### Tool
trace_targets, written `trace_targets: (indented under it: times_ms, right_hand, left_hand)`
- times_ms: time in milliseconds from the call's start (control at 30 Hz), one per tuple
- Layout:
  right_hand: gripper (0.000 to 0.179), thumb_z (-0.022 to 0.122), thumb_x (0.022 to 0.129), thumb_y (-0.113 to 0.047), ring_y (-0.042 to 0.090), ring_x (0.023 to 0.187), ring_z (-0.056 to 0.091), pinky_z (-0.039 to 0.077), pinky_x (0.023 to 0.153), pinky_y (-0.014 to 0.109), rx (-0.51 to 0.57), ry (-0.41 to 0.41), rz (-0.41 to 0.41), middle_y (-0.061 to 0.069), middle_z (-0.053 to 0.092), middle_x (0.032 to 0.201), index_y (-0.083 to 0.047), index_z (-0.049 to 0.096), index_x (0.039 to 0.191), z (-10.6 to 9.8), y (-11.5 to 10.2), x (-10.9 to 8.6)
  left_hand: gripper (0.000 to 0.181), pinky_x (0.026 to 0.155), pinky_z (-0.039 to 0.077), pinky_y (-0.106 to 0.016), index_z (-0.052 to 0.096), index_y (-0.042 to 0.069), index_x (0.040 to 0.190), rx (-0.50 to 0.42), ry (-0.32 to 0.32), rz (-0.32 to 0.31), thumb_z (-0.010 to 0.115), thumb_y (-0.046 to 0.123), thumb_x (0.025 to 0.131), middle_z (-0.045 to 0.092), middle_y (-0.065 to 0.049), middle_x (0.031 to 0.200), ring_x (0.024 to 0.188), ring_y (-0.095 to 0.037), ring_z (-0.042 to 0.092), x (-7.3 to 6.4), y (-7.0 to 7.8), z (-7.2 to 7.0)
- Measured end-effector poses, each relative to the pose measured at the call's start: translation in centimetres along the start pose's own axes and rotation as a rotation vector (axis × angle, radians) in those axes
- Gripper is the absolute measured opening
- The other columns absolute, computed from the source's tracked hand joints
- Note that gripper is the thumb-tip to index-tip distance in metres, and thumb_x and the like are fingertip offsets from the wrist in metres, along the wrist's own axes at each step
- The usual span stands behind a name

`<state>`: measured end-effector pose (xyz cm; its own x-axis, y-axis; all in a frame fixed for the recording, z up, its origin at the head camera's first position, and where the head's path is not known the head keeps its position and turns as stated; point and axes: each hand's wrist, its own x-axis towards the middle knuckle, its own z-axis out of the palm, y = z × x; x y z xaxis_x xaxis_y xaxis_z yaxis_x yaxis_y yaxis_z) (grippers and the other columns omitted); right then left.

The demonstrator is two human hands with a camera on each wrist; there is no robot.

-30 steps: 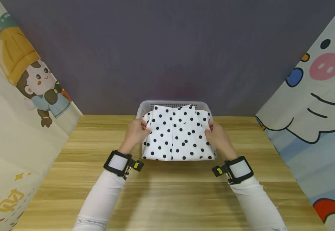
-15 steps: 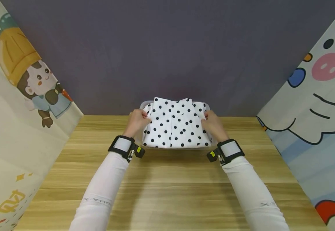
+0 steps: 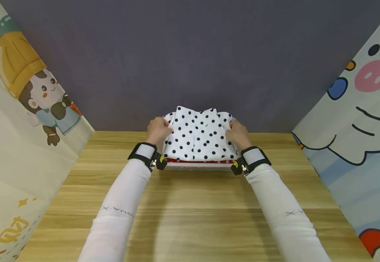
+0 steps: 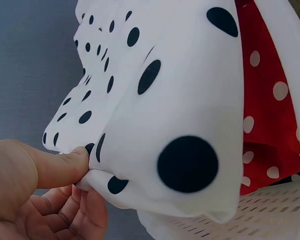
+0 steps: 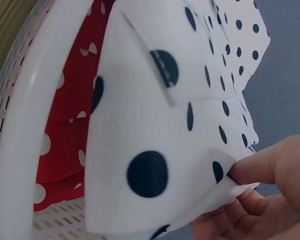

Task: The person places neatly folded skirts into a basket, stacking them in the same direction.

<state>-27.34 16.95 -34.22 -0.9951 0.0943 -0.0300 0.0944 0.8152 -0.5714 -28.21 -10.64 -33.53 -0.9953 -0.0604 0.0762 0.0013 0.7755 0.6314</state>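
A folded white garment with black polka dots (image 3: 198, 134) is held over a white perforated plastic basket (image 3: 199, 167). My left hand (image 3: 157, 130) pinches its left side between thumb and fingers, as the left wrist view shows up close. On the opposite side, my right hand (image 3: 239, 134) pinches the garment the same way. Beneath it, a red cloth with white dots (image 4: 262, 100) lies inside the basket, visible past the garment's near edge. The garment covers most of the basket's opening.
The basket stands at the back of a wood-grain table (image 3: 193, 211), near a dark grey wall (image 3: 193, 54). Printed cartoon curtains flank the table, a left curtain (image 3: 29, 174) and a right curtain (image 3: 350, 193).
Both hands have carried the white dotted garment away from me, toward the back. The basket's near rim and the red dotted cloth now show below its front edge.
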Motion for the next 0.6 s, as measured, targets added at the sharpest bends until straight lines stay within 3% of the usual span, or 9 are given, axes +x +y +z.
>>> trace_targets:
  times_ms: [100,267,433,600]
  right_hand:
    - [0.004,0.042,0.082,-0.003,0.020,0.059,0.037,0.030,0.049,0.026,-0.016,0.006,0.001,0.008,0.037,0.071,-0.004,0.040,0.085,0.2,-0.2,0.5]
    - [0.019,0.042,0.074,0.001,0.014,0.050,0.021,0.021,0.046,0.024,-0.065,0.009,-0.006,0.001,0.023,0.059,-0.011,0.031,0.067,0.8,-0.1,1.3]
    - [0.025,0.044,0.072,0.001,0.012,0.046,0.020,0.019,0.044,0.022,-0.114,-0.027,-0.005,-0.002,0.020,0.053,-0.012,0.030,0.057,1.5,0.1,2.0]
    - [0.026,0.045,0.071,0.002,0.011,0.045,0.018,0.018,0.044,0.022,-0.131,-0.037,0.009,-0.002,0.021,0.053,-0.011,0.029,0.055,2.0,0.4,2.5]
  left_hand:
    - [0.015,0.056,0.036,-0.027,0.054,0.010,0.069,0.019,-0.004,-0.007,0.064,0.015,0.079,0.048,-0.002,0.066,0.065,-0.020,0.047,0.6,-0.1,0.5]
    - [0.025,0.050,0.032,-0.025,0.048,0.012,0.059,0.068,-0.014,-0.025,0.063,0.013,0.080,0.041,0.001,0.057,0.055,-0.016,0.041,1.3,-0.2,1.6]
    - [0.038,0.041,0.023,-0.024,0.034,0.014,0.049,0.109,-0.032,-0.038,0.059,0.007,0.078,0.024,0.004,0.046,0.044,-0.013,0.026,1.7,-0.5,2.4]
    - [0.039,0.040,0.022,-0.024,0.032,0.015,0.047,0.160,-0.050,-0.061,0.058,0.007,0.075,0.024,0.005,0.043,0.043,-0.012,0.024,2.2,-0.7,3.1]
